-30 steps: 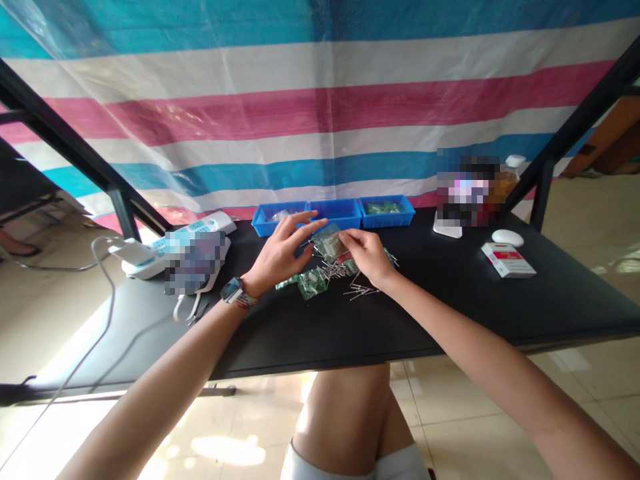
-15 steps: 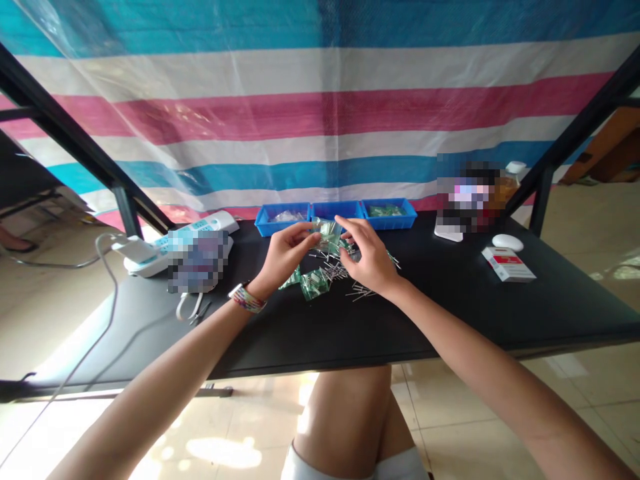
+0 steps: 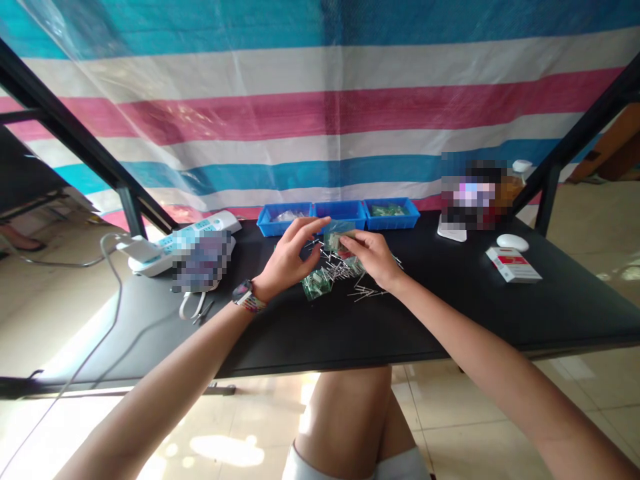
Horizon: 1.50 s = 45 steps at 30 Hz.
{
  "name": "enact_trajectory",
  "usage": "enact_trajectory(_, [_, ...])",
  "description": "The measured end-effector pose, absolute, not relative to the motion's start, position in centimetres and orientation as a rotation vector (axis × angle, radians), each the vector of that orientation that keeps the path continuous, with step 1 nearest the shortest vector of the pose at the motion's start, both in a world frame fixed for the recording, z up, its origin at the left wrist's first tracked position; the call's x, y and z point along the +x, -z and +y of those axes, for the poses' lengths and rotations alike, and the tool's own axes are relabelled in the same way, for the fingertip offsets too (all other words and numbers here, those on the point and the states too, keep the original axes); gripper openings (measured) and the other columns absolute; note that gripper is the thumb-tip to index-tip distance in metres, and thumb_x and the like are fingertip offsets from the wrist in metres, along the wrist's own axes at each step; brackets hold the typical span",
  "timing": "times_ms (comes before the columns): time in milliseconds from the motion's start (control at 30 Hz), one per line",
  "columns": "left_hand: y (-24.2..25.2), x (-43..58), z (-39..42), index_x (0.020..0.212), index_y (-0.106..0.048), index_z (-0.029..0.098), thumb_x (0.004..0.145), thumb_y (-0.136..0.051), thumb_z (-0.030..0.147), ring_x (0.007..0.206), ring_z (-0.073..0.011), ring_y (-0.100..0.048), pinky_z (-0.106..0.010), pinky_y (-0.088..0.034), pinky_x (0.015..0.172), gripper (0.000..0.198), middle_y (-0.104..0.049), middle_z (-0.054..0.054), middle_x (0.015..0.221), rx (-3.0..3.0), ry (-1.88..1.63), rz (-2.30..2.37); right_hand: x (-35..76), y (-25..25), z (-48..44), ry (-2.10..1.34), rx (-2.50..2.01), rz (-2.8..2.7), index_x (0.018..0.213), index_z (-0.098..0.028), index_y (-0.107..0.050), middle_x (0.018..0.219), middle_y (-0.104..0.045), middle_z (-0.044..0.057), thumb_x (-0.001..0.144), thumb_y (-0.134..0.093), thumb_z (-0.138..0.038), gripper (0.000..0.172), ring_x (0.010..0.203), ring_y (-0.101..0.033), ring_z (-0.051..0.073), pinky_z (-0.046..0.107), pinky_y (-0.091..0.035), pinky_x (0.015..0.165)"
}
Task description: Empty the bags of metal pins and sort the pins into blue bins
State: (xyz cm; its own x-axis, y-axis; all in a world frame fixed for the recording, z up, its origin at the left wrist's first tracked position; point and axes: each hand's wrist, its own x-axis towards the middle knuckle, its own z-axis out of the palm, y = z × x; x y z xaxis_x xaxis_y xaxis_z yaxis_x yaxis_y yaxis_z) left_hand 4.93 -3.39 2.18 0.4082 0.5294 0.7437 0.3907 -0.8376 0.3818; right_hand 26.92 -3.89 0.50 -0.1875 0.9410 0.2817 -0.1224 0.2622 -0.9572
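Between thumb and fingers, my right hand (image 3: 373,257) grips a small clear plastic bag (image 3: 337,235) with pale pieces inside. My left hand (image 3: 290,260) is just left of it, fingers apart and holding nothing. Below the hands, thin metal pins that look like rivets (image 3: 343,269) lie in a loose pile on the black table. A green-tinted packet (image 3: 316,285) of similar small parts lies at the pile's left edge. More loose pins (image 3: 367,292) are spread under my right wrist.
Behind my hands stand three joined blue bins (image 3: 340,212); the left holds clear bags, the right green packets. A white power strip (image 3: 210,230) and a blurred object (image 3: 205,260) are at left. A small box (image 3: 514,265), a white oval item (image 3: 513,243) and a phone stand (image 3: 453,230) are at right.
The plastic bag has passed from my left hand's pinch to my right hand. My left fingers have spread apart, while my right fingers have closed on the bag.
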Motion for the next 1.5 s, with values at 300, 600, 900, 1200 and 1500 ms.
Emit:
enact_trajectory(300, [-2.5,5.1,-3.7,0.117,-0.077,0.023,0.106,-0.063,0.029,0.109,-0.0247,-0.069,-0.042,-0.055,0.1,0.019,-0.076,-0.01,0.115,2.538,-1.321,0.861,27.4,-1.1,-5.0,-0.863,-0.979,-1.613,0.091,-0.022,-0.073,0.088,-0.074,0.007,0.101,-0.06,-0.064,0.045,0.075,-0.07,0.023,0.035,-0.059,0.068])
enact_trajectory(600, [-1.9,6.1,-3.1,0.114,-0.073,0.017,0.087,-0.086,0.053,0.069,-0.0146,-0.063,-0.025,-0.048,0.064,0.047,-0.07,-0.001,0.078,1.702,-1.351,0.896,27.9,-1.1,-5.4,0.031,-0.821,-2.035,0.132,-0.029,-0.065,0.154,-0.058,0.014,0.099,-0.058,-0.014,0.037,0.137,-0.062,0.032,0.052,-0.055,0.115])
enact_trajectory(900, [-2.3,6.0,-3.1,0.116,-0.073,0.016,0.09,-0.082,0.051,0.069,-0.015,-0.066,-0.025,-0.051,0.065,0.045,-0.07,0.0,0.075,1.612,-1.235,0.879,28.2,-1.1,-4.7,0.089,-0.713,-2.222,0.131,-0.028,-0.075,0.131,-0.079,0.007,0.104,-0.058,-0.015,0.035,0.133,-0.068,0.03,0.059,-0.045,0.124])
enact_trajectory(1200, [-2.1,4.6,-2.7,0.099,-0.07,0.019,0.098,-0.065,0.04,0.071,-0.0187,-0.069,-0.03,-0.054,0.069,0.022,-0.074,-0.003,0.077,2.025,-1.176,1.014,32.7,-1.0,0.7,-0.139,-1.166,-1.498,0.124,-0.019,-0.076,0.108,-0.083,0.014,0.103,-0.059,-0.036,0.032,0.089,-0.079,0.029,0.041,-0.063,0.083])
enact_trajectory(1500, [-4.0,3.0,-3.0,0.094,-0.074,0.021,0.098,-0.067,0.052,0.08,-0.0208,-0.067,-0.031,-0.045,0.071,0.032,-0.073,-0.005,0.087,2.751,-0.62,0.978,36.5,0.2,3.1,0.343,-1.502,-1.767,0.116,-0.016,-0.081,0.123,-0.081,0.018,0.103,-0.058,-0.043,0.038,0.126,-0.063,0.04,0.057,-0.041,0.112])
